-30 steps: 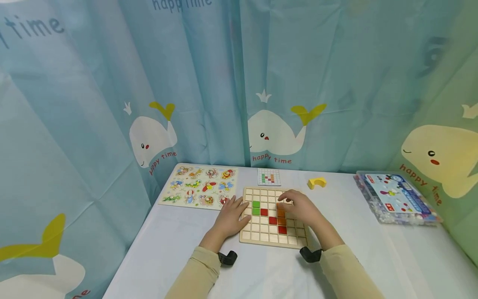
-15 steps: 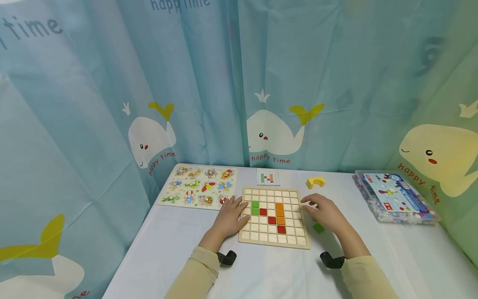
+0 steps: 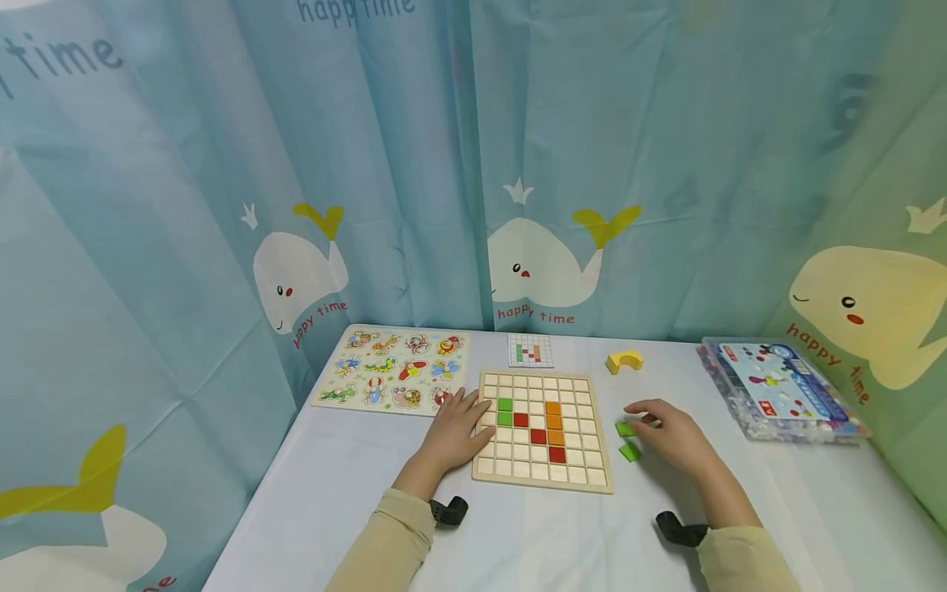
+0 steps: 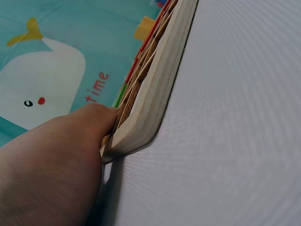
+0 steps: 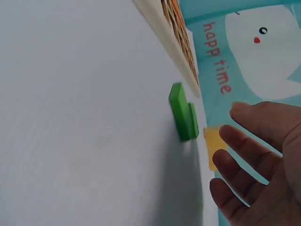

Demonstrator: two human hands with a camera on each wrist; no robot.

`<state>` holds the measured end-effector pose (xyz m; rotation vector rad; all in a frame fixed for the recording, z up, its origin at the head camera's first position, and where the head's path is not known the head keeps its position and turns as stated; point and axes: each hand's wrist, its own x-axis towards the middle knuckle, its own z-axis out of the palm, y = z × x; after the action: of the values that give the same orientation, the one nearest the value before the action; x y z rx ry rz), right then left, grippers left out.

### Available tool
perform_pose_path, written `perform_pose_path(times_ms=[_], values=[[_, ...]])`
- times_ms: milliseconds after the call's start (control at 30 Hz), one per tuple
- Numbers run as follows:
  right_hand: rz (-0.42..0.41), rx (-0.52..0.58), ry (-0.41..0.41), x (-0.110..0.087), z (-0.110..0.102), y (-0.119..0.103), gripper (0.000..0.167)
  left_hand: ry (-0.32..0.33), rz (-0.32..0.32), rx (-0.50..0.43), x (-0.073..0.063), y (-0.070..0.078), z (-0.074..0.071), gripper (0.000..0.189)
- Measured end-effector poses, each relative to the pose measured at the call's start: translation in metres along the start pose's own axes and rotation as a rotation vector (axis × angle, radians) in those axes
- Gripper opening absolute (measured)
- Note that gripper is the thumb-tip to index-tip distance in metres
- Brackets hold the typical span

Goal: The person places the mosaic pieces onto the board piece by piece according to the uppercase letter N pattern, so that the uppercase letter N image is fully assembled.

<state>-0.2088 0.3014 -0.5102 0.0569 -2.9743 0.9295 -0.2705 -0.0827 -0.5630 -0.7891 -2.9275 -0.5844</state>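
A wooden grid board (image 3: 518,469) lies on the table with two green tiles (image 3: 505,411), three red tiles (image 3: 538,436) and a column of orange tiles (image 3: 554,422) in its squares. My left hand (image 3: 453,434) rests on the board's left edge with fingers spread; the left wrist view has its thumb (image 4: 101,117) against the rim. Right of the board, my right hand (image 3: 672,436) hovers by two loose green tiles (image 3: 630,451). In the right wrist view its fingers (image 5: 247,146) are loosely bent, holding nothing, apart from the green tiles (image 5: 179,113).
Behind the board lies a pattern card (image 3: 530,350) with a coloured grid. An insect picture puzzle (image 3: 392,370) is at the back left. A yellow arch block (image 3: 625,361) stands at the back right, and a clear plastic box (image 3: 780,390) is farther right.
My right hand has moved off the board to the right, uncovering the orange tiles and then the loose green tiles. The left hand stays on the board's edge.
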Motion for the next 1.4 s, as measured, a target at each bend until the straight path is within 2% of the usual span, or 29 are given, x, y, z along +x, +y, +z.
perform_pose_path(times_ms=[333, 633, 933, 1400], values=[[-0.002, 0.017, -0.008, -0.009, 0.004, 0.015, 0.035, -0.012, -0.008, 0.006, 0.0, 0.0, 0.0, 0.056], [-0.016, -0.003, 0.007, -0.004, 0.017, 0.024, 0.037, -0.023, -0.015, 0.009, 0.0, 0.001, -0.001, 0.056], [-0.069, -0.039, 0.036, -0.004, 0.021, 0.025, 0.038, -0.022, -0.018, 0.013, -0.001, 0.002, -0.003, 0.057], [-0.036, -0.03, 0.059, -0.004, 0.024, 0.023, 0.028, -0.006, -0.012, 0.01, -0.001, 0.002, -0.002, 0.056]])
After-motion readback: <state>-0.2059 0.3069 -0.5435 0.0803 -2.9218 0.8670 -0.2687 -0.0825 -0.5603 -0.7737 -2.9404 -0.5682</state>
